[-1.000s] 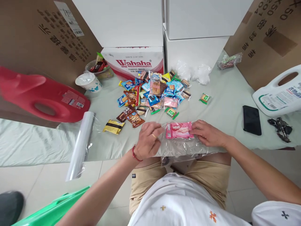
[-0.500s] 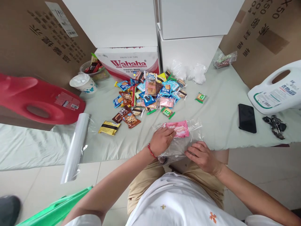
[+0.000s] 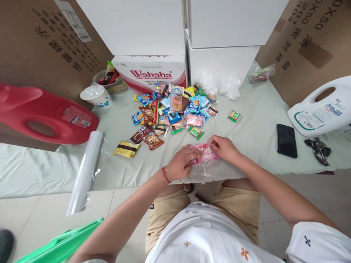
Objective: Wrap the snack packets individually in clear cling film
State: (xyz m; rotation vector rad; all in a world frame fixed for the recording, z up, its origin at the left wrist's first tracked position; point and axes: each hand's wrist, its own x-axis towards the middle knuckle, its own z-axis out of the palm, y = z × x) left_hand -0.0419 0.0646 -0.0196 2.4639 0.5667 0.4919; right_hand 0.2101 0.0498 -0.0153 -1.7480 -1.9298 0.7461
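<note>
A pink wafer packet (image 3: 204,152) lies near the table's front edge with clear plastic film (image 3: 206,171) around it. My left hand (image 3: 179,161) holds its left end, fingers across the top and thumb at the lower edge. At the packet's upper right, my right hand (image 3: 223,148) is closed in a pinch on the film; its fingertips are partly hidden. Beyond my hands lies a heap of small wrapped snacks (image 3: 172,109), with a green packet (image 3: 195,132) closest. A yellow packet (image 3: 126,149) sits apart on the left.
A roll of clear film (image 3: 85,173) overhangs the front edge at left, near a red jug (image 3: 46,117). A phone (image 3: 286,141), keys (image 3: 318,150) and a white jug (image 3: 320,109) are at right. Boxes (image 3: 153,71) stand behind the heap, beside crumpled plastic (image 3: 219,86).
My right hand has moved up and away from me, from the film's near edge to the packet's upper right. Film now covers the packet. My left hand has shifted slightly left.
</note>
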